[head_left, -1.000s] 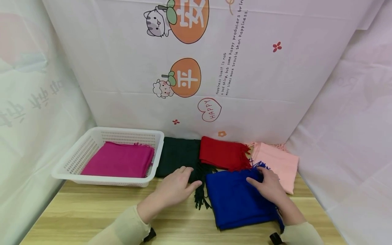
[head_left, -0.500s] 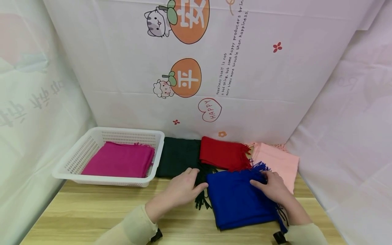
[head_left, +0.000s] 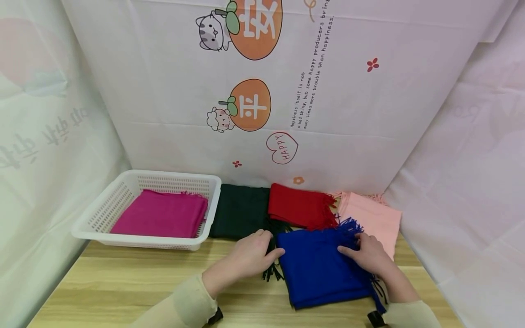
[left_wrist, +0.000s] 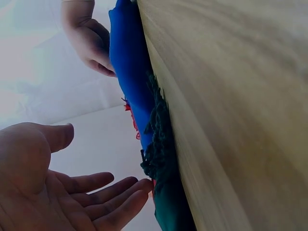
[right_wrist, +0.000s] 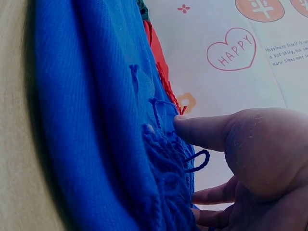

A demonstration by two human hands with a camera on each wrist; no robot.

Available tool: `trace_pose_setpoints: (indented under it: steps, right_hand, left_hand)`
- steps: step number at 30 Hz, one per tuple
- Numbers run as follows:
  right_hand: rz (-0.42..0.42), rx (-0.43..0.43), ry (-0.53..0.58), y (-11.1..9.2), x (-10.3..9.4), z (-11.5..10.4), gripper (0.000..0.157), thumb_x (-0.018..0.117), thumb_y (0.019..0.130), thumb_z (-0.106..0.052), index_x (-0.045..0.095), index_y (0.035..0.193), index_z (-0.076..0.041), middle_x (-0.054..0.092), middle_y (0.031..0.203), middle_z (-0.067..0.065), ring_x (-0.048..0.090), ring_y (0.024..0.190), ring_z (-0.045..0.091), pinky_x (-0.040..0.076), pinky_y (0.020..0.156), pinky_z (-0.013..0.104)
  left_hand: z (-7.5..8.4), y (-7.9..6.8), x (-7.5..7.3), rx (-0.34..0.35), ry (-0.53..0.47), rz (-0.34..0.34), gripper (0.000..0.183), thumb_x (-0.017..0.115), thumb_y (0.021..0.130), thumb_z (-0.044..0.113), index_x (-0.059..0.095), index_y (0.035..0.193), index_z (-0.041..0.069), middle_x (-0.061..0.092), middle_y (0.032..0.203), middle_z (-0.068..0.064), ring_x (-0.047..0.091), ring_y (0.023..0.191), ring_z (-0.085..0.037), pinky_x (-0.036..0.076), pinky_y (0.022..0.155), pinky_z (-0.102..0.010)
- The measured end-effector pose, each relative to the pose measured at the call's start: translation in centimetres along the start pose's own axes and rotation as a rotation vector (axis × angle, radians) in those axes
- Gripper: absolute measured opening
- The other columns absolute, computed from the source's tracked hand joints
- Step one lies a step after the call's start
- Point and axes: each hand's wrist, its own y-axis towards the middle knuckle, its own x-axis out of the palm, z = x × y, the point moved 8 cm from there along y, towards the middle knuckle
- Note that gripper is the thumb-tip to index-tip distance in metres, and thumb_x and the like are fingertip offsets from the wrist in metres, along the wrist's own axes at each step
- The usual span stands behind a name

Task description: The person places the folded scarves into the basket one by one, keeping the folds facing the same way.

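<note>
We see a perforated white basket of magenta cloth at the far left corner of the counter, then dark green cloth. The left hand, loosely spread, holds nothing beside the blue cloth. A printed heart reads "HAPPY". Ribbed and fringed, the blue cloth lies in from the right edge; the right hand touches it, ungripping, thumb straight.

Blue cloth, finely ribbed, self-coloured fringe; dark green cloth, fringe to match; red cloth, red-fringed; pale pink cloth, pink-fringed; magenta cloth, plain. White basket; counter in yellowish-brown wood grain. White backdrop, printed with orange fruits, green leaves, red-outlined heart, black lettering, red and orange flowers.
</note>
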Motion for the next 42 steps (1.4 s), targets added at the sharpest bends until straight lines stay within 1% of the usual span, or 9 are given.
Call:
trace_pose_setpoints:
  steps: [2, 4, 8, 11, 20, 28, 35, 39, 42]
  right_hand:
    - [-0.005, 0.003, -0.008, 0.1, 0.1, 0.2, 0.096, 0.077, 0.102, -0.054, 0.046, 0.146, 0.026, 0.067, 0.125, 0.037, 0.062, 0.119, 0.058, 0.052, 0.101, 0.069]
    - [-0.012, 0.005, -0.013, 0.1, 0.3, 0.4, 0.096, 0.077, 0.102, -0.055, 0.047, 0.145, 0.026, 0.068, 0.125, 0.038, 0.063, 0.119, 0.058, 0.053, 0.1, 0.069]
    - [-0.025, 0.005, -0.016, 0.2, 0.4, 0.7, 0.093, 0.077, 0.102, -0.056, 0.051, 0.137, 0.026, 0.067, 0.123, 0.039, 0.066, 0.117, 0.057, 0.055, 0.097, 0.067]
    - [-0.039, 0.004, -0.019, 0.1, 0.4, 0.7, 0.09, 0.078, 0.101, -0.056, 0.054, 0.132, 0.025, 0.066, 0.122, 0.039, 0.067, 0.114, 0.054, 0.057, 0.095, 0.066]
    - [-0.071, 0.011, -0.043, 0.0, 0.6, 0.5, 0.089, 0.076, 0.102, -0.058, 0.059, 0.132, 0.024, 0.066, 0.125, 0.041, 0.066, 0.118, 0.058, 0.057, 0.097, 0.067]
    - [-0.102, -0.005, -0.051, 0.2, 1.0, 0.1, 0.094, 0.074, 0.102, -0.062, 0.06, 0.135, 0.024, 0.066, 0.13, 0.042, 0.065, 0.121, 0.06, 0.057, 0.099, 0.067]
    - [-0.105, -0.003, -0.071, 0.0, 0.9, 0.3, 0.095, 0.074, 0.102, -0.063, 0.06, 0.137, 0.024, 0.063, 0.131, 0.044, 0.062, 0.123, 0.061, 0.054, 0.101, 0.069]
    - [-0.114, -0.003, -0.071, -0.2, 0.9, 0.4, 0.095, 0.073, 0.102, -0.063, 0.06, 0.137, 0.024, 0.063, 0.131, 0.043, 0.061, 0.123, 0.062, 0.054, 0.101, 0.069]
    - [-0.12, -0.002, -0.068, -0.2, 1.0, 0.4, 0.096, 0.073, 0.102, -0.063, 0.058, 0.138, 0.024, 0.062, 0.132, 0.044, 0.06, 0.125, 0.062, 0.054, 0.101, 0.069]
  left_hand:
    - [0.0, 0.1, 0.3, -0.002, 0.002, -0.007, 0.058, 0.063, 0.111, 0.057, 0.071, 0.133, 0.003, 0.071, 0.116, -0.005, 0.068, 0.099, -0.016, 0.062, 0.088, -0.038]
    - [0.1, 0.2, 0.5, -0.005, 0.004, -0.017, 0.059, 0.063, 0.111, 0.057, 0.071, 0.133, 0.003, 0.072, 0.119, -0.006, 0.069, 0.101, -0.018, 0.063, 0.089, -0.039]
    - [0.3, 0.3, 0.9, -0.008, 0.004, -0.034, 0.064, 0.062, 0.112, 0.057, 0.068, 0.14, 0.0, 0.072, 0.136, -0.013, 0.071, 0.118, -0.024, 0.062, 0.1, -0.042]
    - [0.4, 0.4, 1.1, -0.006, 0.003, -0.045, 0.065, 0.061, 0.112, 0.057, 0.067, 0.142, 0.0, 0.071, 0.14, -0.014, 0.07, 0.123, -0.025, 0.061, 0.103, -0.043]
    - [1.5, 0.9, 1.7, 0.028, 0.014, -0.077, 0.058, 0.064, 0.111, 0.056, 0.073, 0.131, 0.003, 0.073, 0.116, -0.006, 0.069, 0.099, -0.015, 0.062, 0.088, -0.036]
    - [1.6, 1.1, 2.2, 0.016, 0.018, -0.115, 0.051, 0.066, 0.11, 0.055, 0.075, 0.12, 0.006, 0.072, 0.102, -0.004, 0.066, 0.086, -0.013, 0.059, 0.076, -0.034]
    - [1.8, 2.1, 3.6, 0.008, -0.003, -0.183, 0.045, 0.065, 0.11, 0.056, 0.073, 0.099, 0.013, 0.069, 0.09, 0.0, 0.062, 0.076, -0.011, 0.055, 0.069, -0.032]
    - [1.9, 2.3, 4.1, -0.013, 0.004, -0.211, 0.046, 0.065, 0.11, 0.055, 0.07, 0.088, 0.016, 0.067, 0.085, 0.002, 0.06, 0.072, -0.011, 0.053, 0.067, -0.032]
    - [1.9, 2.3, 4.3, -0.024, 0.015, -0.219, 0.05, 0.065, 0.11, 0.054, 0.066, 0.076, 0.018, 0.063, 0.075, 0.003, 0.059, 0.066, -0.012, 0.051, 0.062, -0.031]
